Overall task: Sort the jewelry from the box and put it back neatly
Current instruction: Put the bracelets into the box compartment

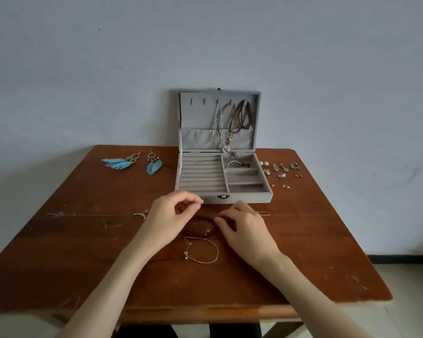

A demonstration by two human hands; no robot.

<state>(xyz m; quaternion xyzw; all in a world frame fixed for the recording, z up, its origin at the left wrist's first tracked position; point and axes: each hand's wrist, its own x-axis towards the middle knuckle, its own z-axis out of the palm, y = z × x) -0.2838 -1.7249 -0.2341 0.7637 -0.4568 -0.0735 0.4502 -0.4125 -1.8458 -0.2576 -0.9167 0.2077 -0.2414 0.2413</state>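
Two bare hands are working just in front of the open grey jewelry box point(224, 181), which is sitting at the back middle of the brown desk point(83, 252) with its lid leaning against the wall. The left hand point(167, 217) is hovering with thumb and forefinger pinched together near the box's front edge; whether anything fine is caught between those fingers point(197, 203) I cannot tell. The right hand point(244, 228) is resting palm down, its fingertips curled and touching the dark red beaded bracelet point(198, 228) lying between the two hands, though a real grip is not clear. Just nearer the person, a thin silver bracelet point(202, 250) is lying in a loop on the desk. A fine chain point(95, 214) is stretching flat to the left of the left hand, and another thin chain point(263, 213) is peeking out beside the right hand. Inside the lid, several necklaces point(232, 120) are hanging from hooks, their ends trailing into the top right compartment of the tray. Two blue feather earrings point(134, 163) are lying at the far left of the box, while a cluster of small earrings and studs point(282, 170) is spreading over the desk to its right.
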